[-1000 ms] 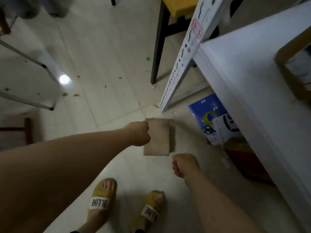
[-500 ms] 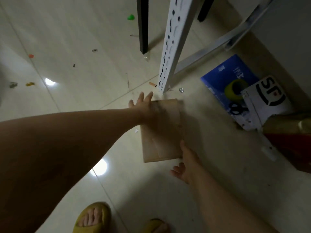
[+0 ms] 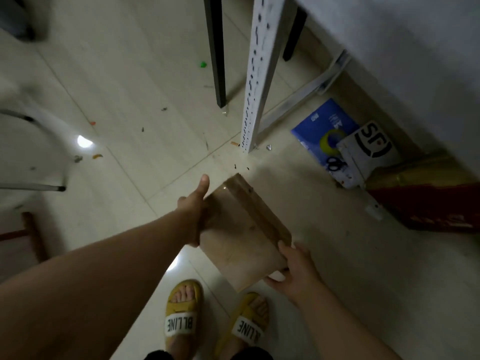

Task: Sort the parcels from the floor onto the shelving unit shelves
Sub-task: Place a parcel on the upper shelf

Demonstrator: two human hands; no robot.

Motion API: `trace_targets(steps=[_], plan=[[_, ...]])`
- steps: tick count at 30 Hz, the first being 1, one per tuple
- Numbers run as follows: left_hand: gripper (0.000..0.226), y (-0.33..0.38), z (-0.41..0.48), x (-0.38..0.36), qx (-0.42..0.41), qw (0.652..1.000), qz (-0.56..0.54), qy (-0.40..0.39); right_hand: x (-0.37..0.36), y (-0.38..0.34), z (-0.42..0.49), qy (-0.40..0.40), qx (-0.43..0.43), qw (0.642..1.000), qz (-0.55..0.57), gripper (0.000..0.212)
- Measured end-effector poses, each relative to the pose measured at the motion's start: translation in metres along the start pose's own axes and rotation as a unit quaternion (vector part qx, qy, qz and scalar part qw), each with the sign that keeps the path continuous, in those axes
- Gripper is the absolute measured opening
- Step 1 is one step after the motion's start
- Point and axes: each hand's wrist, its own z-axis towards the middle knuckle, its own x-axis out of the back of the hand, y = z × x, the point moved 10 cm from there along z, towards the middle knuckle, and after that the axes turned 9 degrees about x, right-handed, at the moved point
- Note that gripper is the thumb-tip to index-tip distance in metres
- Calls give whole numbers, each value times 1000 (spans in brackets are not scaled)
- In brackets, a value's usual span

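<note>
A flat brown cardboard parcel is lifted off the floor and tilted, held between both hands. My left hand grips its left edge, thumb pointing up, fingers hidden behind the box. My right hand holds its near right corner, thumb on top and fingers under it. The white perforated upright of the shelving unit stands just beyond the parcel. Under the white shelf lie a blue packet, a white SF parcel and a red and brown box.
A black table leg stands left of the upright. A metal chair frame is at the left. Small litter dots the pale tiled floor. My feet in yellow slippers are below the parcel.
Both hands reached down to the parcel lying flat on the floor, took hold of its edges and raised it, tilted, toward me.
</note>
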Motion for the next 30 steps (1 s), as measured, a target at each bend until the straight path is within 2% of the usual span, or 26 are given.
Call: trace_targets(steps=[2, 4, 8, 12, 16, 18, 20, 22, 23, 24, 27, 30], plan=[[116, -8, -54, 24, -3, 999, -46, 5, -6, -7, -60, -53, -25, 998, -35, 54], [109, -16, -107, 46, 4, 998, -58, -12, -11, -19, -120, -107, -34, 991, -77, 41], [77, -19, -211, 76, -9, 994, -50, -100, -8, -60, -232, -120, 12, 983, -140, 35], [52, -7, -313, 84, -44, 975, -64, -207, -8, -111, -333, -140, 72, 980, -120, 43], [33, 19, -443, 70, -158, 939, 13, -305, 7, -170, -446, -129, 126, 983, -22, 50], [36, 29, -498, 65, -189, 922, 17, -336, 29, -200, -486, -107, 149, 982, 44, 75], [55, 34, -548, 58, -220, 899, 31, -378, 46, -226, -531, -102, 168, 978, 75, 88], [84, 33, -600, 49, -254, 865, 58, -429, 54, -241, -575, -119, 172, 973, 94, 81], [91, 31, -625, 45, -270, 847, 66, -453, 55, -247, -596, -137, 175, 970, 97, 77], [92, 28, -651, 41, -284, 829, 68, -477, 56, -254, -619, -161, 189, 964, 90, 74], [74, 21, -718, 35, -305, 784, 58, -538, 68, -276, -691, -213, 268, 938, 45, 58], [74, 8, -777, 26, -324, 751, 90, -568, 89, -291, -759, -230, 373, 897, 52, 46]])
